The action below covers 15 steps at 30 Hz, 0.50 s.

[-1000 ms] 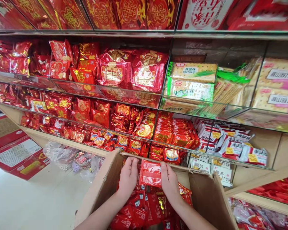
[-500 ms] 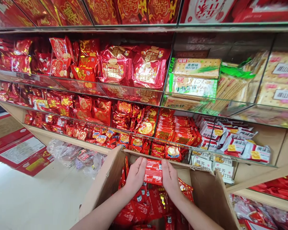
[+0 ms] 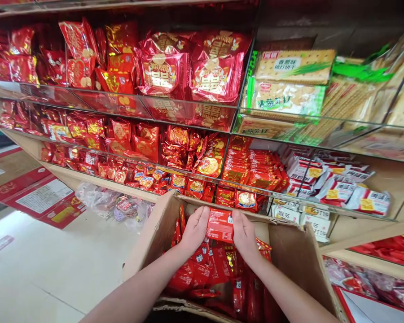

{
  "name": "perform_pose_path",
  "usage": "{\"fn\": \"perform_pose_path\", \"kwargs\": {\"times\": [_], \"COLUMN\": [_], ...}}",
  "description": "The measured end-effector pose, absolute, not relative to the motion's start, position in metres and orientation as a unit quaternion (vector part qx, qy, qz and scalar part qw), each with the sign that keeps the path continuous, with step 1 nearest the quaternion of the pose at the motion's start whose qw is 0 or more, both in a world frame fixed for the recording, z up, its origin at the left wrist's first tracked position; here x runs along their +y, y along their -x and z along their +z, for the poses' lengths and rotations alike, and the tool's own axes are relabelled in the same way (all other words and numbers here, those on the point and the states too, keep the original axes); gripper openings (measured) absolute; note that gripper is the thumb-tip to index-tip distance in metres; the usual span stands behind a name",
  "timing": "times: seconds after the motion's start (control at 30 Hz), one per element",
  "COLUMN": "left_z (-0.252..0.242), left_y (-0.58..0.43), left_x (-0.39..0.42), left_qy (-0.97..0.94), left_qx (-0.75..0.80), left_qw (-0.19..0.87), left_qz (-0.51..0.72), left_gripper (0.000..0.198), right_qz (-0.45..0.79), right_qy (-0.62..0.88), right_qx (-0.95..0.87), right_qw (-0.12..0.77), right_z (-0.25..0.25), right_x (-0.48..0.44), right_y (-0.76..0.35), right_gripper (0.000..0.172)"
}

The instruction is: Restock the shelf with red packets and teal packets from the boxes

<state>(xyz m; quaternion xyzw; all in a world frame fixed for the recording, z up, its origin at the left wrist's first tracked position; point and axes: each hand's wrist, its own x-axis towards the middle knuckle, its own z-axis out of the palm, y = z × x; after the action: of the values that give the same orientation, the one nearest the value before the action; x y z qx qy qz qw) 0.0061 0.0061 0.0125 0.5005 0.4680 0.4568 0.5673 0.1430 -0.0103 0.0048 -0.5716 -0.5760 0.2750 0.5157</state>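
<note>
Between my two hands is a red snack packet point(image 3: 220, 225) with small white print, held over an open cardboard box point(image 3: 291, 264). My left hand point(image 3: 195, 229) grips its left end, thumb on top. On the other end, my right hand point(image 3: 245, 235) is closed in the same way. The fingers underneath the packet are hidden, so I cannot tell whether more packets lie below it. Inside the box, loose red packets point(image 3: 218, 264) lie in a jumbled heap under my wrists.
Ahead rises a shelf with clear dividers, holding red snack packs point(image 3: 164, 74), green-edged cracker packs point(image 3: 289, 96) and white-and-red packets point(image 3: 338, 190). Plastic bags point(image 3: 121, 204) lie on the floor at left, near red-and-brown cartons point(image 3: 43, 199). The box stands close against the lower shelf.
The view has tipped downward and shifted slightly, so the upper shelf has left the picture. Both hands keep their hold on the red packet above the box.
</note>
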Motion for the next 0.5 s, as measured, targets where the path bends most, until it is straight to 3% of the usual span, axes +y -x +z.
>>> {"fn": "perform_pose_path", "kwargs": {"times": [0.1, 0.2, 0.33, 0.43, 0.5], "left_z": [0.014, 0.02, 0.03, 0.036, 0.037], "left_y": [0.002, 0.011, 0.015, 0.011, 0.007], "left_x": [0.009, 0.01, 0.009, 0.009, 0.01], "left_qy": [-0.438, -0.337, -0.349, -0.417, -0.447], "left_qx": [0.446, 0.341, 0.292, 0.279, 0.273], "left_qw": [0.675, 0.822, 0.815, 0.752, 0.717], "left_qz": [0.392, 0.306, 0.358, 0.427, 0.46], "left_gripper": [0.054, 0.056, 0.032, 0.046, 0.056], "right_qz": [0.082, -0.004, 0.057, 0.132, 0.206], "right_qy": [0.497, 0.355, 0.323, 0.416, 0.467], "right_qx": [-0.725, -0.853, -0.859, -0.763, -0.673], "right_qw": [0.47, 0.383, 0.393, 0.477, 0.536], "right_z": [0.008, 0.015, 0.022, 0.025, 0.027], "right_x": [-0.008, -0.008, -0.015, -0.021, -0.021], "right_y": [-0.158, -0.169, -0.168, -0.162, -0.158], "right_gripper": [0.03, 0.033, 0.045, 0.038, 0.042]}}
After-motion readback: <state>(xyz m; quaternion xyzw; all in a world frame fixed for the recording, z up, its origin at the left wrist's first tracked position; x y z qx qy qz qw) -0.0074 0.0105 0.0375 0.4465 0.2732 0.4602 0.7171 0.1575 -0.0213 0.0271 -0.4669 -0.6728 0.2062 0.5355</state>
